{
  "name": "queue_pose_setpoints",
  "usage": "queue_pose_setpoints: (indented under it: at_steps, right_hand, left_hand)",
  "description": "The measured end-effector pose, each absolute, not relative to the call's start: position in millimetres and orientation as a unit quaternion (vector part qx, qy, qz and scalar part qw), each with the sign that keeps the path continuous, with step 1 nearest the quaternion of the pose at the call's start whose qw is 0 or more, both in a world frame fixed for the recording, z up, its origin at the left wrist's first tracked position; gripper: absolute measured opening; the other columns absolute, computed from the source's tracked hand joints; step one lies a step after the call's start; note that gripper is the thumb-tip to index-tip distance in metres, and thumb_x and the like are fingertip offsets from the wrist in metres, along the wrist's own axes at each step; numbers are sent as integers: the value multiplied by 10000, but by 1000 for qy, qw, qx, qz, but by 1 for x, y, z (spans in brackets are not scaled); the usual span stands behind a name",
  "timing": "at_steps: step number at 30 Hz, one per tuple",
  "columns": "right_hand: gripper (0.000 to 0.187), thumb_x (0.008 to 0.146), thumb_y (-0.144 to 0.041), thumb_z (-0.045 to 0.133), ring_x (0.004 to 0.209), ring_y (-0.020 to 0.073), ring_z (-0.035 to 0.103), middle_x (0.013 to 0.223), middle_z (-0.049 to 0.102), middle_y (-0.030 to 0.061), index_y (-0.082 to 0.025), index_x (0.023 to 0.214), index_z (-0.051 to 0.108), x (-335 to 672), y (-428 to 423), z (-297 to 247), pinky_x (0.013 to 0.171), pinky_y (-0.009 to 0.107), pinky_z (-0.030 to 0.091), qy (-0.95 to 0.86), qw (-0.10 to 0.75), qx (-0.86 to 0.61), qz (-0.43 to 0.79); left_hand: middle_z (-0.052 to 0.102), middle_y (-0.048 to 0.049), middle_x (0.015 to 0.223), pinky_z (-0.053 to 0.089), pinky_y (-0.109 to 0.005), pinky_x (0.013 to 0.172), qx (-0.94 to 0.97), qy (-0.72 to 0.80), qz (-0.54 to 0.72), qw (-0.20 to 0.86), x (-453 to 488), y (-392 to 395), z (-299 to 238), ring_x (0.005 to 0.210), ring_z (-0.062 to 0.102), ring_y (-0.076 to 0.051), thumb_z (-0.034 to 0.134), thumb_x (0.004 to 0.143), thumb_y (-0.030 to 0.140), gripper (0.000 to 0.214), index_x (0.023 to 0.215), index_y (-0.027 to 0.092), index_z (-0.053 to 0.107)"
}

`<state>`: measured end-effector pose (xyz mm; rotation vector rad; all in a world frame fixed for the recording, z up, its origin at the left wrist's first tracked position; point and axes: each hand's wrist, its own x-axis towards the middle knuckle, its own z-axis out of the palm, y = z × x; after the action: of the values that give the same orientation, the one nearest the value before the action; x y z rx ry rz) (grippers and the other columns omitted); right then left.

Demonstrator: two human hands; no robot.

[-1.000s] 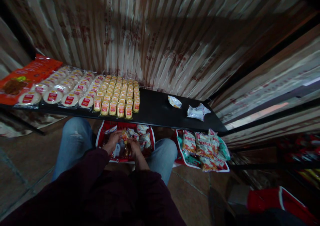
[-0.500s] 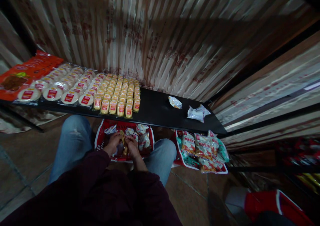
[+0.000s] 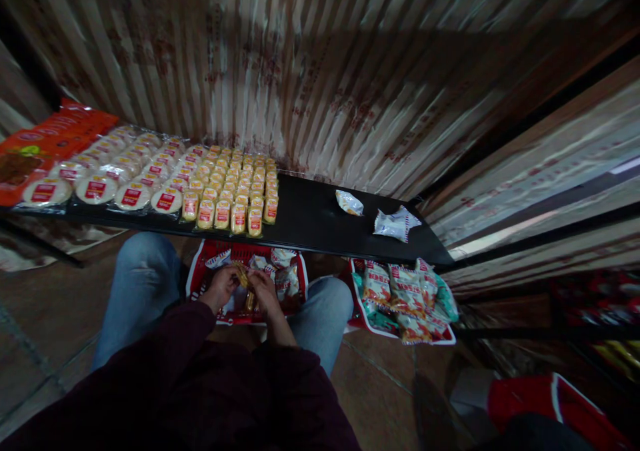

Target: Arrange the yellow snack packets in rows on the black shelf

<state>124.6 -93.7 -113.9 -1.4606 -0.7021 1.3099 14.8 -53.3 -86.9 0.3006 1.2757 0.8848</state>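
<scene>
My left hand (image 3: 220, 286) and my right hand (image 3: 263, 288) meet over a red basket (image 3: 196, 276) between my knees. Both are closed on small yellow snack packets (image 3: 243, 279) held between them. The basket holds several more wrapped packets (image 3: 285, 276). Just above it, a black shelf (image 3: 310, 221) carries neat rows of small yellow packets (image 3: 235, 194) and round white cakes with red labels (image 3: 125, 178).
Orange bags (image 3: 30, 151) lie at the shelf's far left. Two loose wrappers (image 3: 395, 223) sit on its right end. A second red basket (image 3: 405, 294) of snack bags stands on the floor to the right. Another red basket (image 3: 555, 404) is at lower right. A corrugated wall stands behind.
My hands came together and lifted slightly from inside the basket, now holding the yellow packets between them. The view shifted a little.
</scene>
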Motion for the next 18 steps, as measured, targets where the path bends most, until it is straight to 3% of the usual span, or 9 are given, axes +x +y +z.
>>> queue_pose_setpoints:
  at_steps: [5,11,18]
  right_hand:
    - [268,663,-377,687,896,202,648,912,707,16,-234,890,687,125,-94,-111,858,342,491,-368,479,-604,520]
    - [466,602,-224,734,1087,240,590,1143,661,54,-237,1062,660,128,-97,-110,984,390,431,-478,425,-632,437]
    - [461,637,-97,577,1009,225,625,1046,693,24,-259,1061,660,135,-100,-106,979,390,433,-484,395,-643,443]
  left_hand:
    - [590,27,588,431,-219,565,153,584,401,689,17,-52,-92,581,593,-125,621,525,134,155,657,182,554]
    - [587,28,573,409,-244,563,167,616,392,662,20,-52,-98,568,587,-142,698,504,141,211,667,186,572]
    - [601,13,549,389,-246,560,219,630,354,655,21,-58,-93,522,551,-125,696,574,182,113,637,168,602]
